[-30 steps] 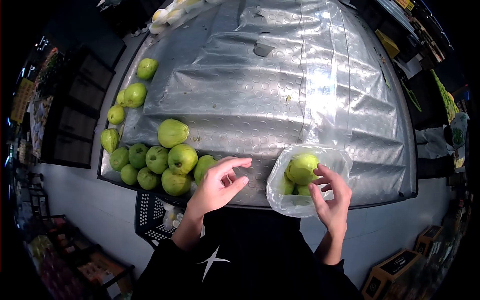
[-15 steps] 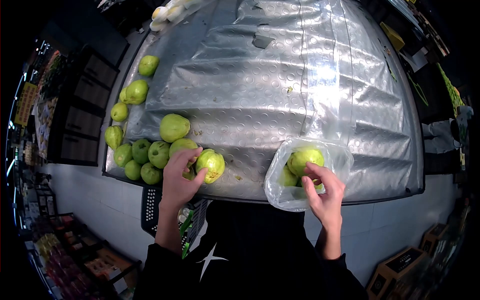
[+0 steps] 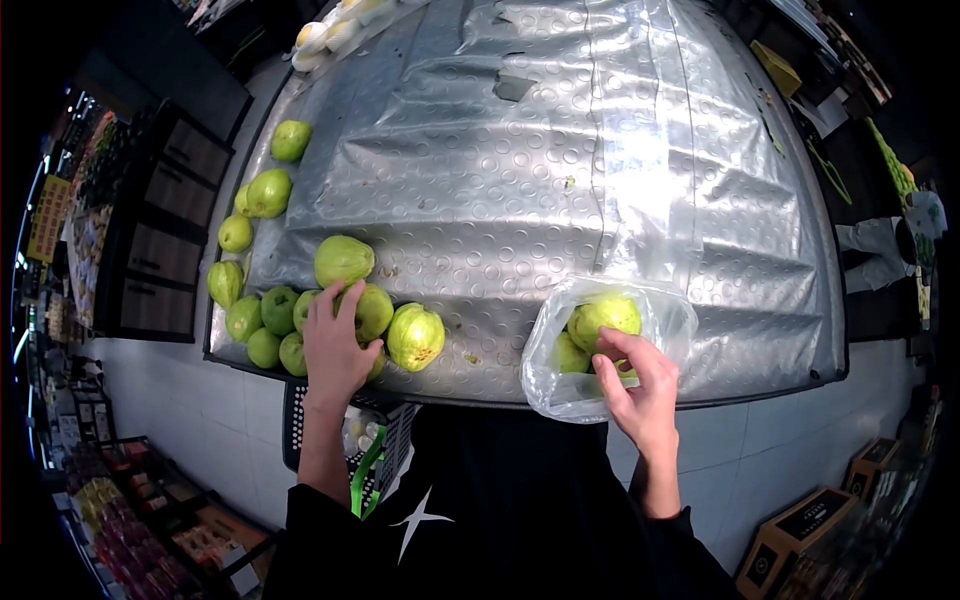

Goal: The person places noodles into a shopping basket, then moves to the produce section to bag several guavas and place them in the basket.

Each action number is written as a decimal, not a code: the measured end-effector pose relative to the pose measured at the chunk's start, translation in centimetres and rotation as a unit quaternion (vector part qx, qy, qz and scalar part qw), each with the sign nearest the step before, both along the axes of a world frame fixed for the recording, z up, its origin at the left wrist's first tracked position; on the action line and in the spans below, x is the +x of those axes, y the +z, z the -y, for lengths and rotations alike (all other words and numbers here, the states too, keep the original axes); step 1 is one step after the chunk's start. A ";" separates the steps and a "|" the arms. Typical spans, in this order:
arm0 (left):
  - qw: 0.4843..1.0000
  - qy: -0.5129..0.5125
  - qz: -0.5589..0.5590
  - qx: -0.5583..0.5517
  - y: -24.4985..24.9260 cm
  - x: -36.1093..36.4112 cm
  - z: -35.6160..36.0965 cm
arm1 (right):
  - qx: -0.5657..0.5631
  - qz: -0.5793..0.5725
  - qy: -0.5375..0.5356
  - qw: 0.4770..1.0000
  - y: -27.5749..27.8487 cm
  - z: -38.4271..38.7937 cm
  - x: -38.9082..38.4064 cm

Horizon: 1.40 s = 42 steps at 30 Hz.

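My left hand (image 3: 338, 345) has its fingers and thumb around a green guava (image 3: 373, 312) in the cluster at the table's near left. Beside it, to the right, lies another guava (image 3: 416, 337) with brown marks. A clear plastic bag (image 3: 548, 385) stands open near the front edge with several guavas (image 3: 606, 316) inside. My right hand (image 3: 640, 385) is at the bag's near right side, thumb and forefinger curled close together on its plastic; the exact contact is partly hidden.
More guavas (image 3: 269, 193) line the left edge of the silver-covered table (image 3: 480, 200). White-wrapped fruit (image 3: 312, 37) sits at the far left. A basket (image 3: 365, 440) is below the near edge. Boxes (image 3: 800, 530) stand on the floor at right, and another person's legs (image 3: 875, 255) show there.
My left hand has moved left and slightly down, its fingers now around a guava that has shifted a little. My right hand keeps its place at the bag. The whole view has shifted slightly.
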<state>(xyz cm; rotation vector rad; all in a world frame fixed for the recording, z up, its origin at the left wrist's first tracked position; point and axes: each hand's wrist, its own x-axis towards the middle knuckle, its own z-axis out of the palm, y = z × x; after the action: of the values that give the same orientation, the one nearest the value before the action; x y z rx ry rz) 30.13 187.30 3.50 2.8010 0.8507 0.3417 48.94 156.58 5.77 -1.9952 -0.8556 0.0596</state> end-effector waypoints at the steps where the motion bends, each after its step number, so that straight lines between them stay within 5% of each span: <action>1: 1.000 0.010 0.004 -0.003 -0.3 0.0 0.0 | -0.001 0.001 0.000 1.000 0.1 0.0 0.0; 11: 0.993 -0.018 0.088 -0.076 -0.1 -0.8 -1.5 | -0.014 0.005 0.002 1.000 0.2 -0.1 0.0; 17: 0.962 0.033 0.142 -0.231 1.3 -1.5 -1.4 | -0.013 0.007 -0.002 1.000 0.6 -0.3 -0.2; 19: 0.836 -0.026 0.335 -0.434 -0.1 -1.6 -1.7 | -0.007 0.008 -0.005 1.000 0.7 -0.2 -0.2; 20: 0.835 -0.026 0.338 -0.433 -0.7 -1.7 -1.3 | 0.000 0.010 -0.006 1.000 0.8 -0.3 -0.2; 22: 0.575 0.112 0.417 -0.695 -1.1 -1.1 0.1 | 0.005 0.007 -0.004 1.000 0.8 -0.4 -0.3; 23: 0.478 0.065 0.413 -0.772 -2.6 -1.0 -0.3 | 0.011 0.001 -0.005 1.000 0.9 -0.5 -0.3; 24: 0.476 0.063 0.418 -0.771 -3.0 -0.5 0.0 | 0.011 0.006 -0.002 1.000 1.1 -0.5 -0.3; 26: 0.367 -0.031 0.383 -0.847 -3.4 0.8 1.1 | 0.010 0.000 -0.003 1.000 1.5 -0.6 -0.4; 30: 0.393 -0.033 0.365 -0.843 -1.6 3.2 3.5 | 0.034 -0.016 0.014 0.999 2.0 -0.3 -0.4; 31: 0.451 -0.010 0.370 -0.812 -0.7 3.4 4.0 | 0.034 -0.012 0.008 0.999 2.1 -0.2 -0.6; 32: 0.449 -0.016 0.366 -0.815 -0.7 4.0 4.5 | 0.084 -0.095 0.038 0.991 2.1 0.1 -0.8; 34: 0.707 -0.085 0.472 -0.520 -0.5 5.2 5.7 | 0.133 -0.172 0.059 0.974 2.6 0.2 -1.2; 36: 0.703 -0.107 0.471 -0.521 0.8 5.7 6.9 | 0.133 -0.208 0.124 0.961 3.9 -0.4 -1.5; 39: 0.764 -0.258 0.515 -0.290 3.0 7.1 8.5 | 0.179 -0.302 0.164 0.922 4.4 -1.6 -1.8; 42: 0.784 -0.323 0.498 -0.183 4.4 8.1 10.0 | 0.219 -0.276 0.182 0.918 4.1 -2.3 -1.5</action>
<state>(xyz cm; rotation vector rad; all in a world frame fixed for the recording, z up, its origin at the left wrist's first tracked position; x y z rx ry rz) 38.22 177.27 7.92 1.8932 -0.2685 1.1925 47.41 158.83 9.84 -1.2786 -0.7690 0.5686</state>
